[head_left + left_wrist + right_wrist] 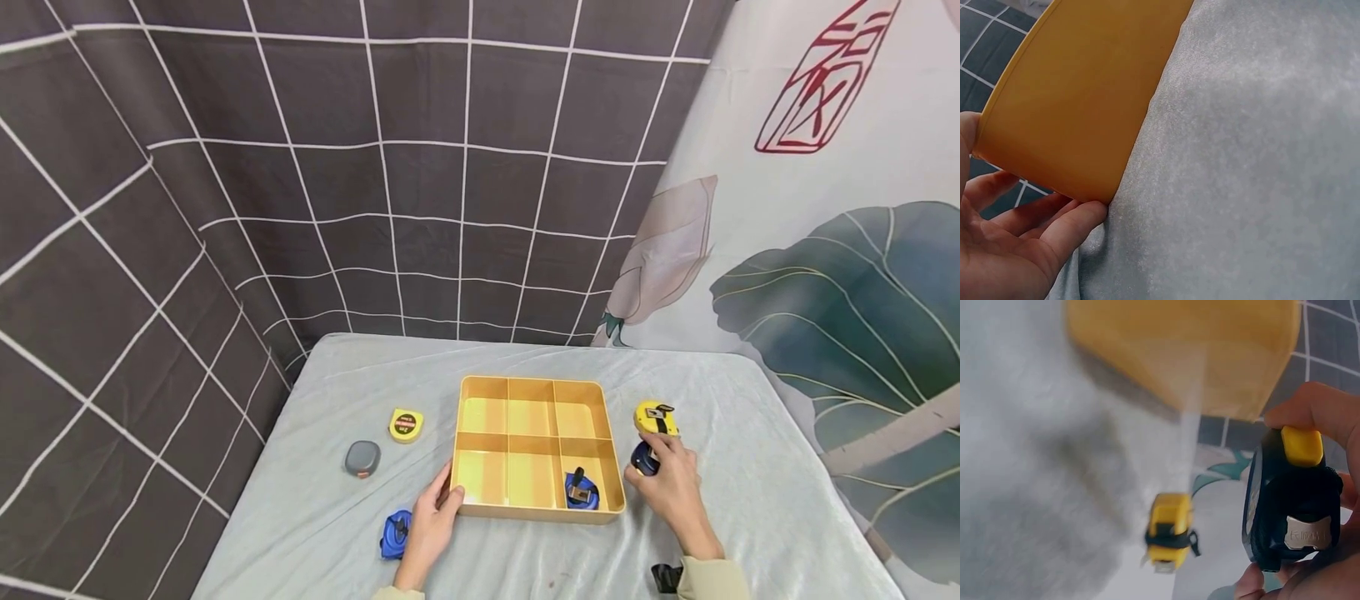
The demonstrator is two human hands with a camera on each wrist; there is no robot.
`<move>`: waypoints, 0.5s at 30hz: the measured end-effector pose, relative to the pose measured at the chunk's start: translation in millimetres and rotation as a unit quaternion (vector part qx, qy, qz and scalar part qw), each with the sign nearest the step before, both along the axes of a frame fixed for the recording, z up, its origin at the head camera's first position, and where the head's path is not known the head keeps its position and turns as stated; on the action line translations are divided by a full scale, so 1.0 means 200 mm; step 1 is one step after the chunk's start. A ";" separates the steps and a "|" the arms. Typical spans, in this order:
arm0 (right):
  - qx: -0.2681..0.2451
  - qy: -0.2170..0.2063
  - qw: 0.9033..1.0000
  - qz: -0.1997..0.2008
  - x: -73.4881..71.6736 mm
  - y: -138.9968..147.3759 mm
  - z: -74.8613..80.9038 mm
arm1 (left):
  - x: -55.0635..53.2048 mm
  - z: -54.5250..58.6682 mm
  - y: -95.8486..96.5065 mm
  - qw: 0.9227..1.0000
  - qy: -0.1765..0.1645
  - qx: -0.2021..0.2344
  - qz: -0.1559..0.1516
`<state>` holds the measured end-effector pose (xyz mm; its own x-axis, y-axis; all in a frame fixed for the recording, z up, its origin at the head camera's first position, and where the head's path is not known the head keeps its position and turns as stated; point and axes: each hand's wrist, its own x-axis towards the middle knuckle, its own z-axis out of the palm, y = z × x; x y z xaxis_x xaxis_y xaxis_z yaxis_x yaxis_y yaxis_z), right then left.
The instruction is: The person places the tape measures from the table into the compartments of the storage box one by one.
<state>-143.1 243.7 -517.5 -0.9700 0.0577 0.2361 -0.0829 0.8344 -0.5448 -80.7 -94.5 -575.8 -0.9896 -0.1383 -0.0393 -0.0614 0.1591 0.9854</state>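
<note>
Dark tape measure (1288,494), part-hidden, clamped in grip of right hand (672,482); tray (1079,106) likewise in left hand (433,523)

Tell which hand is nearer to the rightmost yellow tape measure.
Right. The right hand is beside that yellow tape measure; the left hand holds the left side of the tray.

Dark, yellow-buttoned tape measure (643,459) in right hand (677,486), beside yellow six-compartment tray (532,473) held by left hand (431,528).
</note>
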 end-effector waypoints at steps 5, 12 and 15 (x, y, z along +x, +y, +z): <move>-0.012 -0.007 1.000 0.025 0.01 -0.07 0.05 | 0.00 0.00 0.00 1.000 0.000 -0.003 0.002; -0.021 0.037 0.997 0.057 0.01 -0.15 0.07 | 0.00 0.01 0.00 1.000 0.013 -0.006 0.007; -0.024 0.056 0.995 0.077 0.00 -0.20 0.07 | 0.00 0.01 0.00 1.000 0.001 -0.003 0.010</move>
